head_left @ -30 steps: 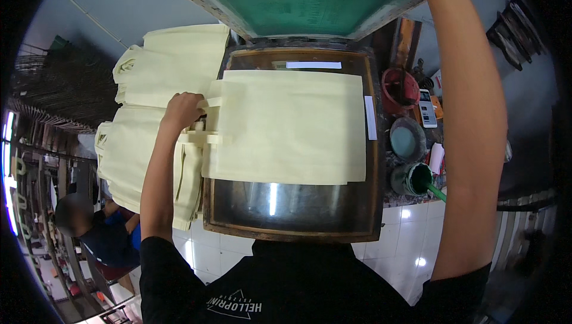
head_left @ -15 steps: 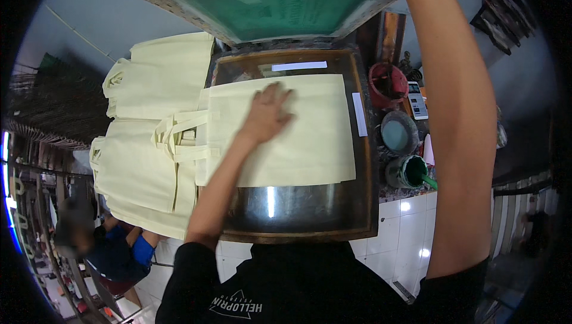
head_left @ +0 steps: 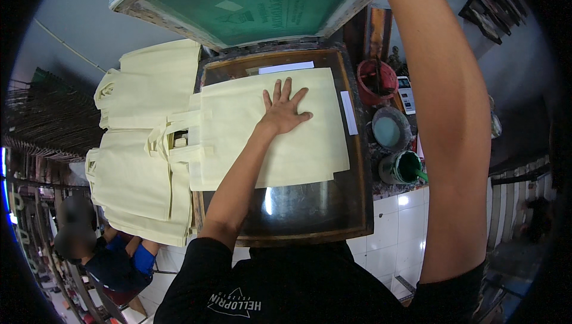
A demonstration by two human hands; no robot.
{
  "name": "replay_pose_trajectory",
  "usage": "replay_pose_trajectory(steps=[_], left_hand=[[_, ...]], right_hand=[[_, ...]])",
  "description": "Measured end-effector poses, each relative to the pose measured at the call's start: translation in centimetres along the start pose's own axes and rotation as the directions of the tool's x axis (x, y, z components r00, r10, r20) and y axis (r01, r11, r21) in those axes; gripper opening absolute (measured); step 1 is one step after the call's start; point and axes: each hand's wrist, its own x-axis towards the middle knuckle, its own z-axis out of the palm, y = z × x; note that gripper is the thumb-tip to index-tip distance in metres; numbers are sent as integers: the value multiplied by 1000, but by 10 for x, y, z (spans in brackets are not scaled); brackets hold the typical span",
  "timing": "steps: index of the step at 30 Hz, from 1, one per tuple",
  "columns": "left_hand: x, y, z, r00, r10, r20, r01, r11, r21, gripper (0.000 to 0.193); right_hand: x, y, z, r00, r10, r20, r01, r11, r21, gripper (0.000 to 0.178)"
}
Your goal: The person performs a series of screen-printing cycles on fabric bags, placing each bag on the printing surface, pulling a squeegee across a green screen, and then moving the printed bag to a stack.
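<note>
A cream fabric tote bag (head_left: 238, 157) lies flat on a dark, glossy board with a wooden rim (head_left: 351, 223). Its handles (head_left: 185, 122) stretch off to the left. Pressed on the bag's upper middle is my left hand (head_left: 284, 111), palm down with fingers spread, holding nothing. My right arm (head_left: 450, 115) reaches up and out past the top edge, beside the raised printing screen (head_left: 256, 8) with its green mesh; the right hand itself is out of view. White strips (head_left: 286, 68) (head_left: 348, 113) sit along the bag's far and right edges.
Stacks of cream bags (head_left: 158, 83) lie to the left. At right are a red bucket (head_left: 377, 81), a bowl of pale liquid (head_left: 388, 130), a pot of green ink (head_left: 400, 167) and a phone (head_left: 406, 94). A person (head_left: 119, 264) sits at lower left.
My left hand has slid toward the upper right of the bag, its fingers now spread wider. The bag's far edge has shifted closer to the far white strip. The whole view has moved slightly.
</note>
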Motion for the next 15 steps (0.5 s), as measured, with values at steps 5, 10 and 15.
replay_pose_trajectory(steps=[5, 10, 15], left_hand=[[-36, 22, 5, 999, 28, 44, -29, 1000, 12, 86], [-57, 28, 3, 998, -23, -56, 26, 998, 60, 81], [-26, 10, -19, 985, -91, -148, 79, 993, -84, 81]], right_hand=[[-4, -4, -6, 998, 44, 49, -44, 999, -8, 34], [-4, 0, -2, 999, 1, 41, 0, 1000, -13, 34], [-5, -6, -6, 998, 14, 54, -14, 1000, -2, 33]])
